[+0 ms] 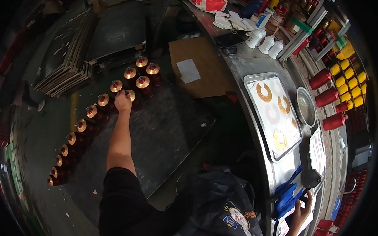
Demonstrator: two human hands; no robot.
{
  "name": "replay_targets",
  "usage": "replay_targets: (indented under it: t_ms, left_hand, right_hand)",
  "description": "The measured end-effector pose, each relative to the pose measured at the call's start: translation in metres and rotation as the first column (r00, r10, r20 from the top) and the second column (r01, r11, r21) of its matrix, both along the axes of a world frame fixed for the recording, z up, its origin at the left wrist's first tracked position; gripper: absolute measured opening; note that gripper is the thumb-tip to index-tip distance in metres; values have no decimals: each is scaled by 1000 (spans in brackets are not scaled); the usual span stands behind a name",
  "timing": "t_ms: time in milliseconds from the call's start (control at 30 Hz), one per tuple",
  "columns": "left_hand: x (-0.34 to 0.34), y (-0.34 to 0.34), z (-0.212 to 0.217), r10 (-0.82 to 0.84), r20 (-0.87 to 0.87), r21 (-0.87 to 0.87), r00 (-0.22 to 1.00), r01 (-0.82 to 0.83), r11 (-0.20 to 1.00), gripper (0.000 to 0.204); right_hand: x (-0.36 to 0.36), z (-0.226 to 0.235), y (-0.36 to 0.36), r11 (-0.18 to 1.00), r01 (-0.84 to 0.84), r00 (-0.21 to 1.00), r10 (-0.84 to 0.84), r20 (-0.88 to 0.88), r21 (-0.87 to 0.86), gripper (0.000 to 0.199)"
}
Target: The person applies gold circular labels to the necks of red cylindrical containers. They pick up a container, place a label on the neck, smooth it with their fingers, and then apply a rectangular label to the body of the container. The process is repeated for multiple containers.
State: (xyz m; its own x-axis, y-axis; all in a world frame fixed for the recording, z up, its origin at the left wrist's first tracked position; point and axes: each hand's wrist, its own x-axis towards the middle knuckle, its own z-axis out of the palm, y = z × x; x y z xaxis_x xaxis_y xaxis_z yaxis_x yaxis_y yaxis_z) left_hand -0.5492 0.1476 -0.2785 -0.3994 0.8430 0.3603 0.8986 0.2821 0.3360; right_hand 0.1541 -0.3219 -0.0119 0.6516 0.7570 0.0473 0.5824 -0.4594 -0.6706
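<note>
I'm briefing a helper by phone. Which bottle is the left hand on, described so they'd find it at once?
Start at the dark board on the floor left of the metal counter. A curved line of red bottles with gold caps runs along its far edge. The left hand covers the bottle in the second row nearer the person, just behind the line: the only one with its cap partly hidden.

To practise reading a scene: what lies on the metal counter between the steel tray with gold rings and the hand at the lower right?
In the head view, blue cloth-like material lies between the tray and the right hand.

Dim workshop: dark floor (39,135), stacked boards (66,60), steel counter (254,66) at right.
</note>
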Motion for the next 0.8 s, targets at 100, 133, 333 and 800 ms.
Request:
replay_targets:
  t_ms: [100,133,333,800]
  left_hand:
    - [-3,6,-1,-63,-13,-54,998,63,997,20]
    - [-25,7,-5,-79,13,-26,997,79,997,22]
    - [-16,2,2,-47,4,-39,999,48,998,22]
    - [480,-38,208,-873,356,592,333,643,486,22]
  right_hand:
    - [-10,1,4,1000,0,999,1,-38,26,56]
    - [-20,7,20,1000,-5,997,7,-71,17,56]
    - [-8,-14,14,993,-70,997,69,22,99,55]
    - [-7,5,-13,958,172,974,-130,-186,231,51]
